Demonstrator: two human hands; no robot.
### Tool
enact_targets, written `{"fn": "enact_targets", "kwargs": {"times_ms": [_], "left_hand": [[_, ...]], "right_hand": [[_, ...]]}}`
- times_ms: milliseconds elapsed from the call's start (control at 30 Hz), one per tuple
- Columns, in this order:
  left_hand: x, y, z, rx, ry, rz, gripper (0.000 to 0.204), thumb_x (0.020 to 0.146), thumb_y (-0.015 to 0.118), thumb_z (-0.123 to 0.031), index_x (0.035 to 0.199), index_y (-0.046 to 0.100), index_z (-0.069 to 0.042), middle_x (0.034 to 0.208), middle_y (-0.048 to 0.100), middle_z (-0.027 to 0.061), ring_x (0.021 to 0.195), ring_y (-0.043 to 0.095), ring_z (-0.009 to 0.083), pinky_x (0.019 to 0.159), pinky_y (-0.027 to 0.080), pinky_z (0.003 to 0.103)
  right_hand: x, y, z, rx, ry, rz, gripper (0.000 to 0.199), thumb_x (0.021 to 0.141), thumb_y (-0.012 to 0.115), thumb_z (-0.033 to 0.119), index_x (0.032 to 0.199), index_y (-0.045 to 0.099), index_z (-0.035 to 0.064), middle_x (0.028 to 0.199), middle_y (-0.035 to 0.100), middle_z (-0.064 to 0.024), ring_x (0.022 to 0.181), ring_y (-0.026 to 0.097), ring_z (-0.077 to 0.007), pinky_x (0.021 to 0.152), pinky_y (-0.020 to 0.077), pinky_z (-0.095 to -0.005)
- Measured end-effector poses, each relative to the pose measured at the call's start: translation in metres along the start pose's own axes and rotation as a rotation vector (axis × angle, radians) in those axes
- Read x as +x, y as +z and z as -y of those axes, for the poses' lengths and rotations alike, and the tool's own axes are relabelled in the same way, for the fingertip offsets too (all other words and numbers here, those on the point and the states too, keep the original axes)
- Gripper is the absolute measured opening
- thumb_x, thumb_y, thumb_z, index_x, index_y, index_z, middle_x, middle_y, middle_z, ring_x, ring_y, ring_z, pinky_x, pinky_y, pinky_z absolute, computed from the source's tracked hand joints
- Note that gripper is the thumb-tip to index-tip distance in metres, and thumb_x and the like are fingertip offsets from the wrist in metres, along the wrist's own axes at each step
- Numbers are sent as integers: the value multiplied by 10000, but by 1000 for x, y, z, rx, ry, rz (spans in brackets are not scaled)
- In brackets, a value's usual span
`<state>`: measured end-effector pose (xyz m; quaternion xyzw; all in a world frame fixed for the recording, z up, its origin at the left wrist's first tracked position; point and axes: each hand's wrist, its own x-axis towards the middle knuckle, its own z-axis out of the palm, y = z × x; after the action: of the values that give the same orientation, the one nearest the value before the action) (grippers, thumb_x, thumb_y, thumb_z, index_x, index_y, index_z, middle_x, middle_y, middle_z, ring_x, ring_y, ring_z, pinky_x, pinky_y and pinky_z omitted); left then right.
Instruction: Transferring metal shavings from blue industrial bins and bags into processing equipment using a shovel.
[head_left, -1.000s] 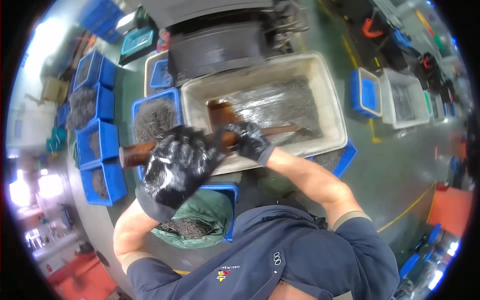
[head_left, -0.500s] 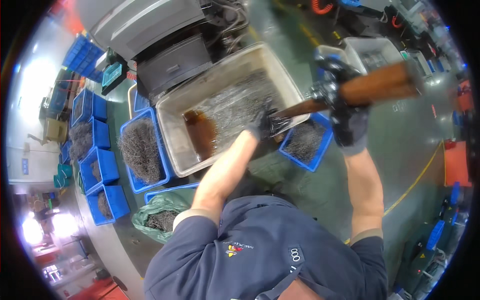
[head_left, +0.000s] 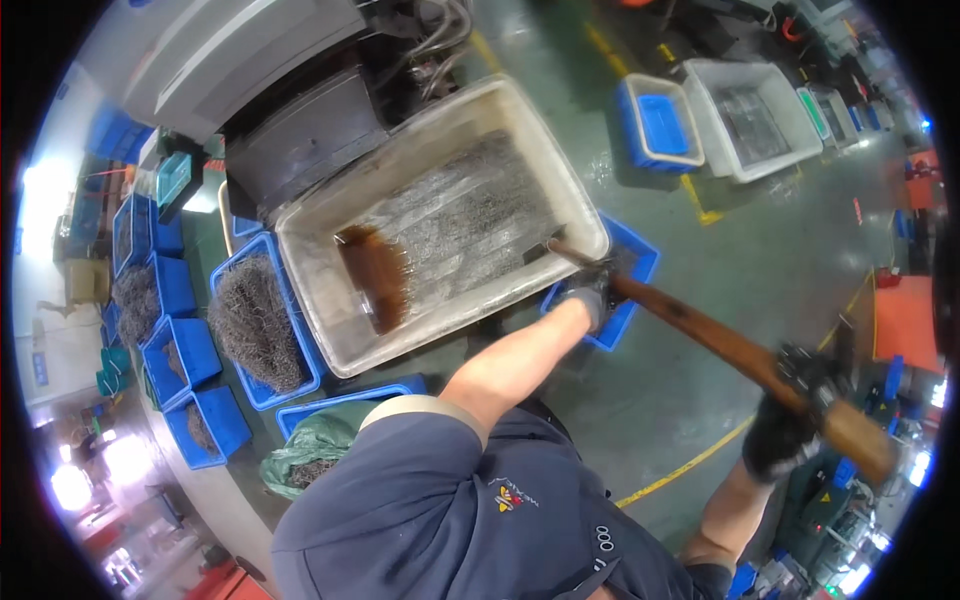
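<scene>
A long wooden-handled tool [head_left: 715, 335] slants from the right end of a large white tub [head_left: 440, 320] out to my right. Its kind cannot be made out; the lower end reaches into the tub beside a small dark patch. Near that end, by the tub's rim, my gloved left hand [head_left: 594, 298] is closed round the handle. Farther up, at the far right, my right hand [head_left: 795, 425] in a black glove is wrapped round the shaft close to its butt. Inside the tub lie grey metal shavings [head_left: 470, 210] and a pool of brown liquid [head_left: 378, 280].
Blue bins of tangled shavings [head_left: 258, 325] stand left of the tub, with a green bag [head_left: 310, 445] nearer me. Another blue bin [head_left: 630, 290] sits partly under my left hand. A grey machine [head_left: 300, 130] stands beyond; more white tubs [head_left: 750, 120] are at far right.
The tool has swung down and to the right, its butt moving away from the tub. My left hand has drawn back from inside the tub to its rim; my right hand has moved outward.
</scene>
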<state>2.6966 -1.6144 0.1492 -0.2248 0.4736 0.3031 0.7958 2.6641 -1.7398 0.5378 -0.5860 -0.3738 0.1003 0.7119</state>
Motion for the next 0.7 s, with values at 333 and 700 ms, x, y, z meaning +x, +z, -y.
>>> {"fn": "enact_targets", "kwargs": {"times_ms": [333,700], "left_hand": [[-20,-104,39,852,-93,106,358,907,511,-293,1213,450,-118,1088,494,52,952,514,196,806,458,350],[112,-16,-141,1124,5,79,447,853,450,-562,955,528,-135,801,496,54,735,496,205,670,447,352]], "right_hand": [[-233,-124,56,-239,388,-911,361,945,421,302,1102,512,-11,1039,546,-117,1109,503,-253,1000,369,-379],[-213,-33,-74,-48,669,-567,484,853,600,397,1139,553,9,1186,566,-149,1146,512,-262,958,435,-375]]}}
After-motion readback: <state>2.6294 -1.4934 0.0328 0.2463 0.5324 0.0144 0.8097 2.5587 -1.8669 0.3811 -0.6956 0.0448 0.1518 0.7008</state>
